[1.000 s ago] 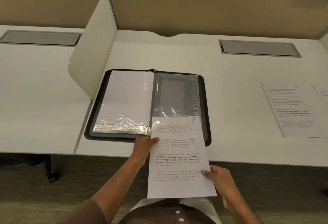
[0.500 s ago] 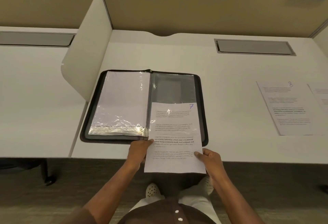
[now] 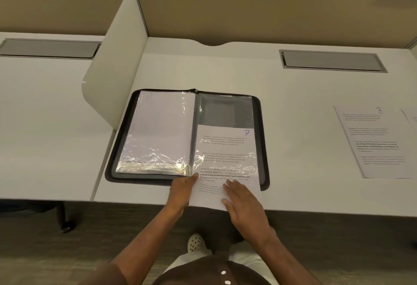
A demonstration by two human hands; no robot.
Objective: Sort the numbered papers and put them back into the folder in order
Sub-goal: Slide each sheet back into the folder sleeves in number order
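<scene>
Left hand (image 3: 181, 191) pinches sheet 7 (image 3: 223, 160) at folder (image 3: 117, 149); right hand (image 3: 242, 203) presses it flat, grip released

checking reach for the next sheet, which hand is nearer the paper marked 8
Right. The right hand lies on sheet 7, closer to paper 8 off to its right; the left hand is farther left.

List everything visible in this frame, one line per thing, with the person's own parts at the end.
folder: 1, black, open flat on the desk centre.
sheet 7: 1, white, partly inside the folder's right sleeve.
sheet 8: 1, white, on the desk at right.
further sheet: 1, white, cut off at the right edge.
desk: 1, white.
cable hatches: 2, grey, at the back.
divider: 1, cream, left of the folder.
left hand: at the sleeve's lower left corner.
right hand: flat on sheet 7.
</scene>
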